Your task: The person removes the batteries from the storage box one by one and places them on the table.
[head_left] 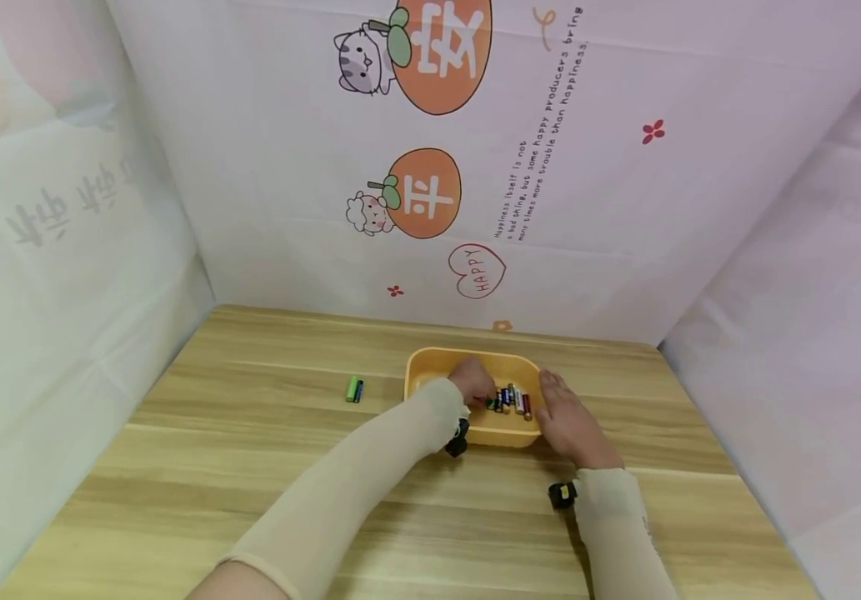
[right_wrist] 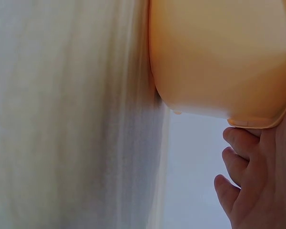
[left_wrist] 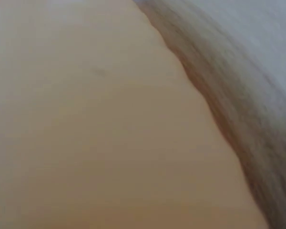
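A yellow plastic bin (head_left: 505, 436) stands on the table, with a row of small batteries (head_left: 519, 403) inside toward its right end. My left hand (head_left: 473, 381) reaches down into the bin, fingers curled, and pinches a green battery (head_left: 490, 403) at the left end of the row; its fingertips are partly hidden. Along the bin's right side rests my right hand (head_left: 568, 421), its fingers straight against the outer wall. In the right wrist view the fingers (right_wrist: 236, 164) lie just below the bin's rim. The left wrist view shows only the bin's outer wall (left_wrist: 109, 119), close up.
Two more batteries, a light green one (head_left: 351, 388) and a dark blue one (head_left: 358, 392), lie side by side on the wooden table (head_left: 265, 450) left of the bin. Printed white cloth (head_left: 287, 167) hangs behind the table and along both sides.
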`<state>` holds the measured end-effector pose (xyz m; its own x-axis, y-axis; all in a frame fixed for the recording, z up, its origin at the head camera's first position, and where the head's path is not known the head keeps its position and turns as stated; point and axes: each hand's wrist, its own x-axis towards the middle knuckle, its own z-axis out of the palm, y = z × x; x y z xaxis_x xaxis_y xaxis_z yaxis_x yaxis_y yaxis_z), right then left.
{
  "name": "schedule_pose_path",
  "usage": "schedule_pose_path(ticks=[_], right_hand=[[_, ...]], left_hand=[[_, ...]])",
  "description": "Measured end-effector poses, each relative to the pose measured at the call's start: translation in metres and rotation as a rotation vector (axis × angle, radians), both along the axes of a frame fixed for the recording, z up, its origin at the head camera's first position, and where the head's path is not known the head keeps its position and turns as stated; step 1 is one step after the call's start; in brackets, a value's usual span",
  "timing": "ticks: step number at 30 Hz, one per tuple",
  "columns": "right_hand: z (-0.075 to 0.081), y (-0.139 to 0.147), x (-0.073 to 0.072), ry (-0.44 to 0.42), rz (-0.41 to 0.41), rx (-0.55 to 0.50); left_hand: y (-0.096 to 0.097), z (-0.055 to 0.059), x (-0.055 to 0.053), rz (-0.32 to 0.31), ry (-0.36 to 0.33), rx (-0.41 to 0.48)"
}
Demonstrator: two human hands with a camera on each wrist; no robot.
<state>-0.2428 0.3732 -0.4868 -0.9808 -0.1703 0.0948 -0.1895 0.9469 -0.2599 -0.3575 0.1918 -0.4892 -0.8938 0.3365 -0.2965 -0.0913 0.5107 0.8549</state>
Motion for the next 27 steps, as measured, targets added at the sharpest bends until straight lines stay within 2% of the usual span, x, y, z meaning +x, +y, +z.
schedule_pose_path(ticks=[6,16,27], right_hand=[[-0.001,0.001,-0.001,0.002,-0.011,-0.001],[0.001,0.0,-0.001,-0.001,-0.009,-0.001],[-0.001,-0.001,-0.001,0.001,-0.017,-0.007]], left_hand=[[0.004,-0.005,-0.004,-0.029,0.052,-0.118],[-0.003,0.007,0.002,-0.11,0.076,-0.201],[-0.007,0.015,0.011,-0.144,0.168,-0.365]])
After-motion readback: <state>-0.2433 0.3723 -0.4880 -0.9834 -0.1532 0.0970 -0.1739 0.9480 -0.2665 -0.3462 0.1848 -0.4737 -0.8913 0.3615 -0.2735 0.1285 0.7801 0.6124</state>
